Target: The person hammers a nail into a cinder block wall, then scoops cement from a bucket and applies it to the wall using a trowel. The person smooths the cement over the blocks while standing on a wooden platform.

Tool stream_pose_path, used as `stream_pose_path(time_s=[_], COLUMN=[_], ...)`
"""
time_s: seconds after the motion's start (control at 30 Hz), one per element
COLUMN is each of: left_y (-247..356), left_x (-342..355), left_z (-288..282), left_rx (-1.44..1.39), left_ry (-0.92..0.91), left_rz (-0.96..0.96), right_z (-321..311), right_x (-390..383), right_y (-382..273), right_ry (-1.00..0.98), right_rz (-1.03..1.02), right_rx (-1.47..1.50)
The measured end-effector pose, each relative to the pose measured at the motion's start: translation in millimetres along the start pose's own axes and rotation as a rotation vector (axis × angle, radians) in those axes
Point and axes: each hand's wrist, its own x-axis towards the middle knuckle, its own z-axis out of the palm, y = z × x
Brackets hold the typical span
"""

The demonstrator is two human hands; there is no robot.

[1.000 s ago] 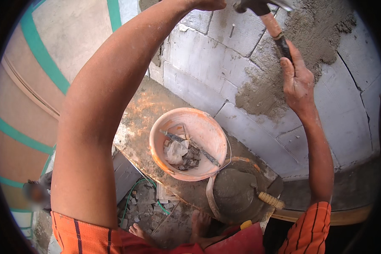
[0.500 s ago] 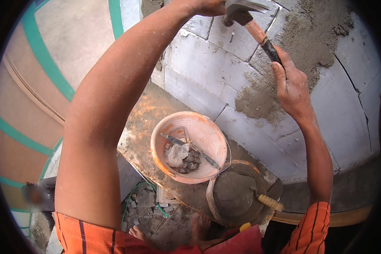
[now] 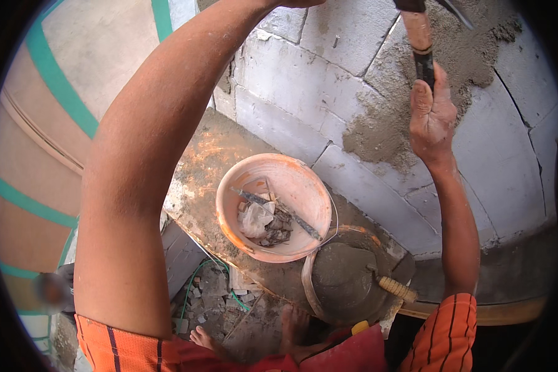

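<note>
My right hand point(image 3: 433, 127) is wrapped round the dark grip of a claw hammer point(image 3: 418, 34). The hammer is raised in front of a wall of pale blocks point(image 3: 291, 105), its head partly cut off by the top edge. Only a sliver of my left hand point(image 3: 299, 2) shows at the top edge; its fingers are out of view. A small nail-like piece point(image 3: 335, 42) sticks out of a block to the right of that hand. Wet grey mortar point(image 3: 384, 133) covers part of the wall behind the hammer and my right hand.
A pinkish-orange bucket point(image 3: 229, 230) holds nails, a crumpled plastic bag and a long slim tool. Beside it, a bucket of mortar point(image 3: 341, 279) has a trowel with a wrapped handle point(image 3: 397, 289). Both stand on a stained board point(image 3: 198, 167). Rubble and a green cord lie below; another person is at far left.
The hammer has swung up and to the right, away from my left hand, and its head has turned. My left hand has slid mostly out past the top edge.
</note>
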Motion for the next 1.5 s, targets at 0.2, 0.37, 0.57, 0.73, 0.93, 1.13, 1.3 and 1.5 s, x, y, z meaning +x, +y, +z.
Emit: stream_pose_path(time_s=[0.2, 0.37, 0.57, 0.73, 0.93, 1.13, 1.3, 1.5], left_y=[6.4, -3.6, 6.9, 3.5, 23.2, 11.9, 10.8, 4.7], left_x=[9.6, 5.0, 16.1, -1.5, 14.7, 3.9, 10.0, 9.1], left_z=[16.5, 9.4, 31.5, -1.4, 30.8, 15.5, 29.9, 25.9], left_rx=[-0.013, -0.026, -0.095, 0.01, -0.085, -0.045, -0.104, 0.003], left_ry=[-0.013, 0.046, 0.053, 0.029, 0.029, 0.025, 0.066, 0.037], left_rz=[-0.079, 0.05, -0.029, -0.03, -0.068, -0.101, -0.044, -0.094], right_z=[-4.9, 0.6, -7.4, 12.6, -2.8, 21.5, 6.0, 28.6], right_x=[-5.0, -2.9, 5.2, -3.8, 2.7, -0.7, 1.3, 0.9], right_y=[13.2, 9.7, 23.7, -4.7, 26.8, 20.6, 10.2, 41.1], right_ry=[-0.191, 0.125, -0.131, 0.05, -0.102, -0.088, -0.082, -0.15], right_rz=[0.029, -0.102, 0.011, -0.015, 0.086, 0.099, 0.188, 0.089], right_rx=[-0.145, 0.002, -0.304, 0.034, -0.251, -0.186, -0.098, -0.312])
